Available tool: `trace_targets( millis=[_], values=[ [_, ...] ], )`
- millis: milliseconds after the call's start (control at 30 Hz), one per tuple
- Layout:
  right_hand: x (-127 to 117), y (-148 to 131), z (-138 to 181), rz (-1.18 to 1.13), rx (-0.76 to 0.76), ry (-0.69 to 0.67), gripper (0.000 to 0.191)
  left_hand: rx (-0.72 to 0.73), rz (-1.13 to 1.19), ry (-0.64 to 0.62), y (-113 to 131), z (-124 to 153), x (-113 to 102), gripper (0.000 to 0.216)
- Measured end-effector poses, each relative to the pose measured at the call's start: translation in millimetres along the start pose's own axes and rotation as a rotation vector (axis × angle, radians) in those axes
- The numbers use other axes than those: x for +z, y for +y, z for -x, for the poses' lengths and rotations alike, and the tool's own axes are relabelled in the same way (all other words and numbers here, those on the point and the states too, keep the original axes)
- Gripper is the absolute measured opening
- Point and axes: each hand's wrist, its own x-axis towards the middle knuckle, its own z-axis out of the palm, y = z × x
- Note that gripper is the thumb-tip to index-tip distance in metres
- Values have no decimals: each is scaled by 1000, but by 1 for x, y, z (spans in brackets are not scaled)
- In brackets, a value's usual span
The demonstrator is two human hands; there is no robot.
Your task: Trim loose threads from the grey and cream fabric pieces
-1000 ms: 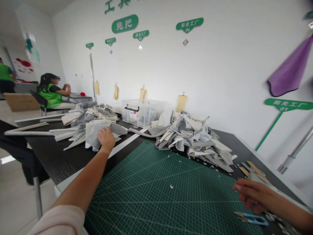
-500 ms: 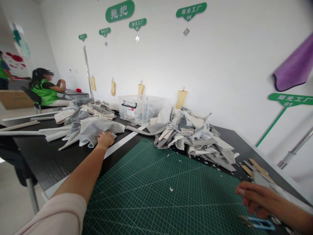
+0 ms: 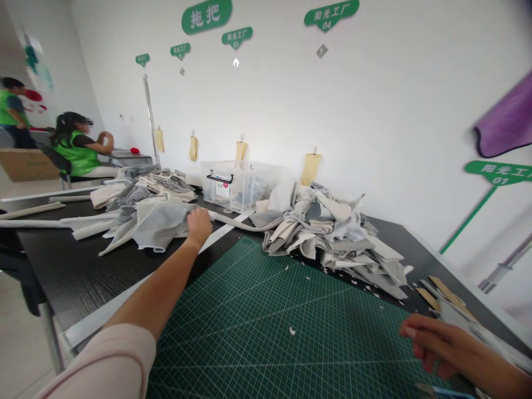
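My left hand reaches far out to the left pile of grey and cream cloth pieces, its fingers closed on the edge of a grey cloth piece. My right hand hovers at the lower right over the green cutting mat, fingers curled together; what is in them is hidden. A blue snip tool lies just below that hand at the frame edge. A second heap of cloth pieces lies beyond the mat.
A clear plastic box stands at the back by the wall. White rods lie on the black table to the left. Cardboard strips lie at right. Two people in green vests are at the far left.
My left hand has moved right along the pile, pulling the grey piece with it. My right hand has sunk slightly toward the lower right. The view shifted a little.
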Motion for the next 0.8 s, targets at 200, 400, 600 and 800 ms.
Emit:
trace_targets(
  millis=[200, 400, 600, 800],
  values=[
    [11, -24, 11, 17, -6, 11, 51, 407, 152, -265, 75, 4, 11, 55],
    [12, -27, 15, 16, -27, 20, 46, 416, 146, -287, 96, 22, 21, 40],
    [9, -14, 10, 19, -50, 3, 43, 394, 126, -203, 102, 32, 6, 27],
    [14, -21, 14, 7, -95, -15, 43, 284, 171, -44, 113, 26, -31, 39]
  ],
)
